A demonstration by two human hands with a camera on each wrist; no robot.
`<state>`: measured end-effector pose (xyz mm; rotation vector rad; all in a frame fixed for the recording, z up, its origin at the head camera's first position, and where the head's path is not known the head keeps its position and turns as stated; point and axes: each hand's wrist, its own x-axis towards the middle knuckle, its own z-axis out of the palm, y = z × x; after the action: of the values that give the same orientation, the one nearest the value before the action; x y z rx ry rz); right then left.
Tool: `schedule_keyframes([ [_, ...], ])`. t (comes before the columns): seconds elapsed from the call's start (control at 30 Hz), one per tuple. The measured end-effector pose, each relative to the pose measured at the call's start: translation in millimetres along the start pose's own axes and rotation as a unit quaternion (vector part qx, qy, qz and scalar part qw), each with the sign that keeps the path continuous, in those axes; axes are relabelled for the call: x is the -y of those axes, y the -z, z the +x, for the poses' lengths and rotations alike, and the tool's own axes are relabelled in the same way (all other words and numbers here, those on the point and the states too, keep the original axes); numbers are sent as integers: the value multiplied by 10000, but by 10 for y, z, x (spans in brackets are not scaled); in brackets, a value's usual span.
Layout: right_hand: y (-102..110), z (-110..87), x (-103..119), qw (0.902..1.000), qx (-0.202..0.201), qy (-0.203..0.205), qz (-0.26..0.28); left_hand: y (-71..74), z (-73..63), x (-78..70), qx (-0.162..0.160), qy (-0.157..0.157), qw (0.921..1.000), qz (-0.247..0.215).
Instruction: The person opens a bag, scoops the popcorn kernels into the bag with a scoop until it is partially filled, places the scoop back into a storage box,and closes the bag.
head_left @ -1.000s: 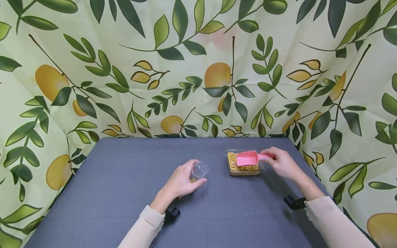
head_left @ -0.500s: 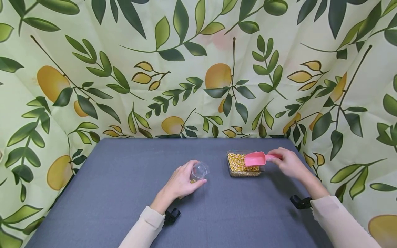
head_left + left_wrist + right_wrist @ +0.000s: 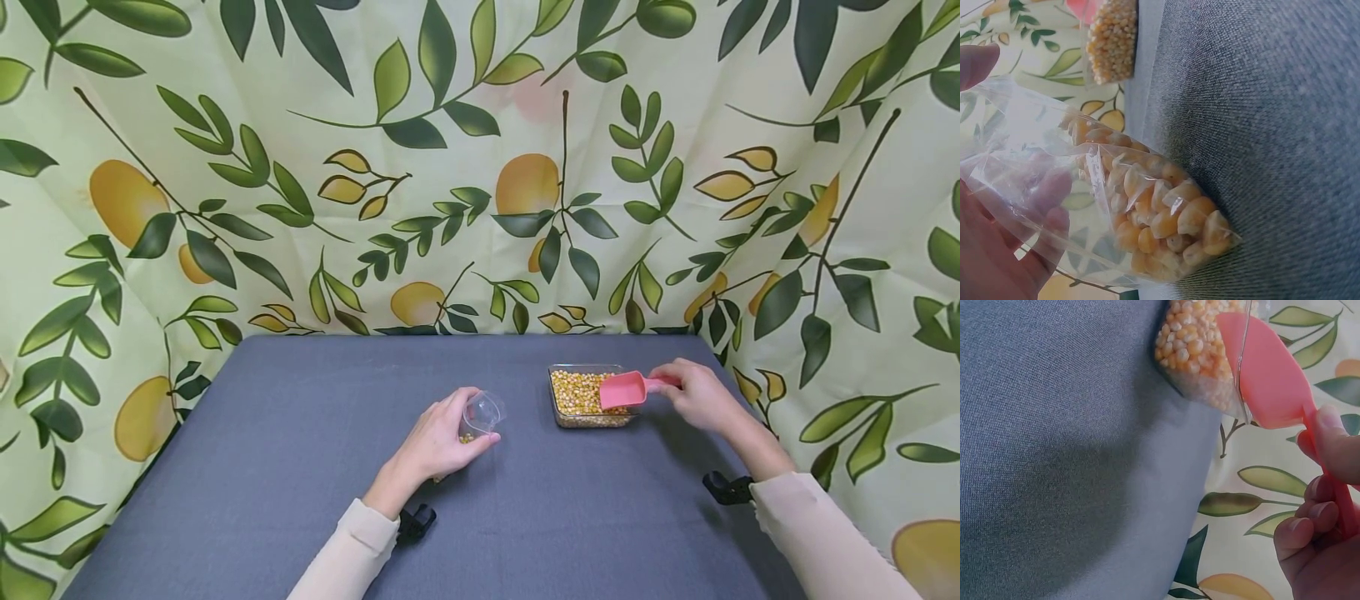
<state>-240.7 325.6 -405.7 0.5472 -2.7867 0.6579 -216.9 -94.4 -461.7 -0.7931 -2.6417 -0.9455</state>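
My left hand (image 3: pixel 438 433) holds the mouth of a clear plastic bag (image 3: pixel 1154 212) spread apart, thumb on one side and fingers on the other. Corn kernels lie in its lower part, and its bottom corner meets the cloth. At the right, my right hand (image 3: pixel 697 396) grips a pink scoop (image 3: pixel 622 389) by its handle, thumb along the top. The scoop's front end reaches over the right rim of a clear rectangular container (image 3: pixel 592 424), which holds yellow corn kernels (image 3: pixel 576 390). Whether the scoop touches the kernels is hard to tell.
A grey cloth (image 3: pixel 315 433) covers the table. Behind and at both sides hangs a curtain (image 3: pixel 450 167) printed with leaves and fruit. Each wrist wears a black strap mount, such as the right wrist mount (image 3: pixel 727 489).
My right hand has drawn the scoop rightward, from above the middle of the kernels to the container's right side, and slightly down. My left hand and the bag have stayed in place.
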Motion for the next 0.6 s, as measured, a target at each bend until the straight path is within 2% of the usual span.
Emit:
schedule_keyframes([
  [0.4, -75, 52, 99, 9996, 250, 95, -99, -3, -8, 1, 52, 22, 10000, 11],
  [0.6, -127, 47, 85, 9997, 218, 75, -98, -4, -2, 1, 27, -10, 10000, 6],
])
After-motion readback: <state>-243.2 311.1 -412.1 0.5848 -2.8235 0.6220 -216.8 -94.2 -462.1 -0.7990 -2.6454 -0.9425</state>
